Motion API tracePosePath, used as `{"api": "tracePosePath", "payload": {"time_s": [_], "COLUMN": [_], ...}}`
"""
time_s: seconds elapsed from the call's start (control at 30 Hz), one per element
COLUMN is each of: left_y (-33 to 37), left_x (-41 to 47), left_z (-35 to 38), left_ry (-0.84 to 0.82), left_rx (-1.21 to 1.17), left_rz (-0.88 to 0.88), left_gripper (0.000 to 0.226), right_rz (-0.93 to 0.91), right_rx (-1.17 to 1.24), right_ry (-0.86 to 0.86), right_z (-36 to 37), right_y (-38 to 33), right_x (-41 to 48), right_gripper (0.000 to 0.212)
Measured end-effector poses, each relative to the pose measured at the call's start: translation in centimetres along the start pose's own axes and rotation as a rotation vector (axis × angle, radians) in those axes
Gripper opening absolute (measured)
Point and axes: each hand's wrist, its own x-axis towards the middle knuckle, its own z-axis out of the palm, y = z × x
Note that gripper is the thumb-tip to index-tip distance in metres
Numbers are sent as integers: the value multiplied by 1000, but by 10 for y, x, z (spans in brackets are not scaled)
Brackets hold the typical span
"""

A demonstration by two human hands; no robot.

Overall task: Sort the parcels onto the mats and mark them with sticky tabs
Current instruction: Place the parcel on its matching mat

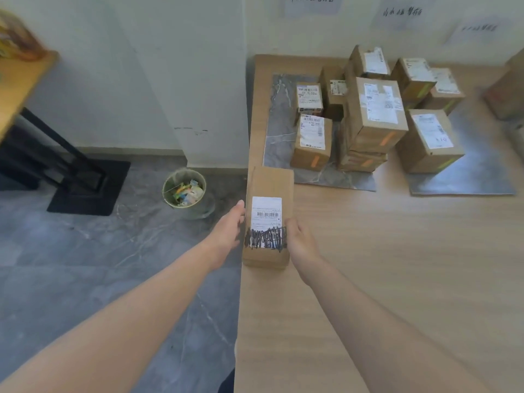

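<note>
Now the parcel (268, 219) lies at the wooden counter's (382, 279) left edge, near 2 grey mats (279, 131). The right grip (300, 242) clasps its side; the left grip (226, 231) touches it, fingers hidden. A bin (184, 191) stands on the grey floor (85, 251).

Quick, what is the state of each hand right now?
Left hand: touches the left side of the parcel; fingers hidden, grip cannot be told.
Right hand: holds the parcel, thumb on its top face.
</note>
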Motion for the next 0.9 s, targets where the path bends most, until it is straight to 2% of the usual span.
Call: {"api": "tracePosePath", "payload": {"time_s": [0.1, 0.13, 0.27, 0.47, 0.7, 0.9], "left_y": [-2, 0, 8, 20, 41, 38], "left_x": [4, 2, -12, -50, -125, -194], "left_z": [7, 10, 14, 21, 73, 134], "left_ry": [13, 28, 42, 85, 137, 151], "left_rx": [25, 37, 59, 13, 9, -60], "left_rz": [-2, 7, 52, 112, 254, 368], "left_gripper": [39, 38, 41, 33, 34, 44], "right_rz": [28, 27, -4, -107, -267, -395], "right_rx": [9, 22, 60, 93, 59, 19], "right_ry": [-13, -17, -16, -20, 6, -1], "right_z": [6, 6, 1, -28, -88, -164], "right_y": [3, 3, -10, -27, -46, -49], "right_x": [3, 2, -11, -41, -90, -140], "right_gripper": [60, 60, 41, 31, 29, 28]}}
